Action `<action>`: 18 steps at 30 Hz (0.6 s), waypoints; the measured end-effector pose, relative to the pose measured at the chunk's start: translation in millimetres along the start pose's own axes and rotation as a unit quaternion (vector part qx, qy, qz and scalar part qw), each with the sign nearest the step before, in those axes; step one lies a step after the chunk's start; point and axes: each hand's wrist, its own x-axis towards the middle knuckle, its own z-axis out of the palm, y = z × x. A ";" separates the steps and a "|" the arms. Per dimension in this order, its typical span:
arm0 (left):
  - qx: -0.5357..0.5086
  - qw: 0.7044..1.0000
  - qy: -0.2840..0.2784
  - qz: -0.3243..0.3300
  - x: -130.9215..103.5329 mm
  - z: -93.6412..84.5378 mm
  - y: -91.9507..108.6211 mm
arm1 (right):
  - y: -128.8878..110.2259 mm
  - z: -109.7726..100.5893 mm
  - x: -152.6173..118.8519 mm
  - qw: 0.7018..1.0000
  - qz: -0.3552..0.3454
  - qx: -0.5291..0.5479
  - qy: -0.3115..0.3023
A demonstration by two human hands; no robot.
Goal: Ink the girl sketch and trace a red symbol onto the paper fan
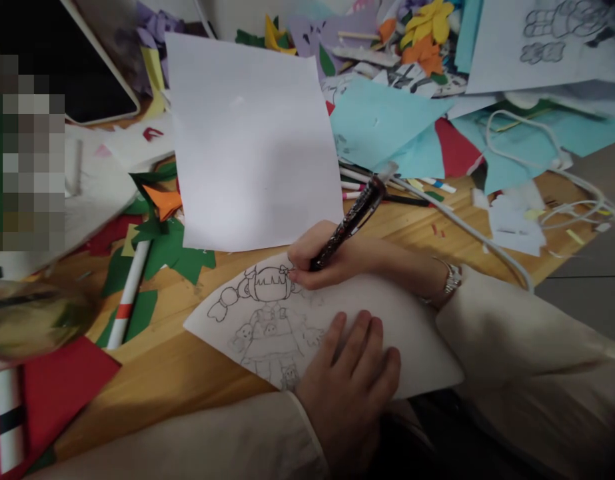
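Inking over the figure's hair is the step in hand, I judge: the drawing sheet (387, 333) lies on the worktop (187, 380) with one sketched figure on it. Left of that sheet lies one white marker with an orange band (128, 293) among green paper scraps (172, 250). On the sheet's near edge the left hand (350, 383) rests flat, fingers spread, pinning it. Above the sheet lies one blank white page (252, 140). At the figure's head the right hand (322, 257) is closed round one dark pen (350, 223), tip on the paper. The next stroke likely calls for the sheet kept from slipping. Right of it trail white cables (562, 193).
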 end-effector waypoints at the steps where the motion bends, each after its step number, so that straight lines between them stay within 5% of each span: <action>1: -0.004 1.000 -0.003 -0.005 0.0 -0.2 -0.2 | -0.1 0.1 -0.1 1.000 -0.002 0.002 0.001; 18: -0.016 0.999 -0.035 0.000 0.7 -4.0 -0.1 | 2.3 -0.1 0.0 1.000 -0.011 -0.021 -0.017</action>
